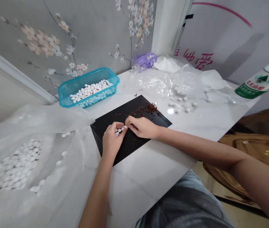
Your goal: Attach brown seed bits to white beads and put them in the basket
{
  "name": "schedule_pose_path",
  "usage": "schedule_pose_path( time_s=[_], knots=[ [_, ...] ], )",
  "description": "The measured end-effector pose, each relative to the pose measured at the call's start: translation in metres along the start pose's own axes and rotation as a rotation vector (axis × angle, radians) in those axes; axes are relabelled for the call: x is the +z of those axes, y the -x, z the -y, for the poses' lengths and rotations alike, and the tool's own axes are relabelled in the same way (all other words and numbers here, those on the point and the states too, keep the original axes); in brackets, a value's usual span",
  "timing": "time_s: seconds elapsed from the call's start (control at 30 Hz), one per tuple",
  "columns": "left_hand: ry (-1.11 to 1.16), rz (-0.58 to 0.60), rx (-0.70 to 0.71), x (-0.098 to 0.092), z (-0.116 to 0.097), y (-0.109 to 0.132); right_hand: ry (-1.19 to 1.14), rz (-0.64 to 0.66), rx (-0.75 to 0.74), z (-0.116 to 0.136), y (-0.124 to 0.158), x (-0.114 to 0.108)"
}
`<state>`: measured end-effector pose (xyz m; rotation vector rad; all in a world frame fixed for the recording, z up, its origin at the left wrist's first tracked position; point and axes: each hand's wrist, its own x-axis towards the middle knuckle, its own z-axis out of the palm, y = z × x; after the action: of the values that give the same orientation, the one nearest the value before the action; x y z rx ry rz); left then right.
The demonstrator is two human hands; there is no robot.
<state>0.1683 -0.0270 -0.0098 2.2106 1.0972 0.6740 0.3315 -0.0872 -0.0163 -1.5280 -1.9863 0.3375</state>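
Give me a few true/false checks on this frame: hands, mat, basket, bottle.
1. The left hand cups a few white pieces. True.
2. Both it and the right hand rest on the black mat. True.
3. The teal basket is empty. False: a layer of pieces lies in it.
4. Reddish-brown bits lie on the mat beyond the right hand. True.
5. The green-labelled bottle is at the table's left end. False: it is at the far right.
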Motion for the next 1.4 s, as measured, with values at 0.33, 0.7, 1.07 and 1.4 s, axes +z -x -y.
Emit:
schedule_pose_path(
  time_s=[0.33,0.7,1.07,1.4],
  knots=[
    [-0.006,-0.001,0.019,-0.001,-0.003,0.001,0.015,-0.195,0.072,-0.011,-0.005,-0.035],
    [-0.135,-0.089,0.057,0.000,-0.003,0.002,0.148,0.073,0.144,-0.032,0.000,-0.062],
    [-0.204,-0.182,0.119,0.003,0.002,0.001,0.094,0.098,0.103,-0.026,-0.003,-0.046],
    [-0.158,-0.061,0.191,0.001,-0.002,0.003,-0.254,-0.035,0.147,-0.013,-0.005,-0.030]
  ],
)
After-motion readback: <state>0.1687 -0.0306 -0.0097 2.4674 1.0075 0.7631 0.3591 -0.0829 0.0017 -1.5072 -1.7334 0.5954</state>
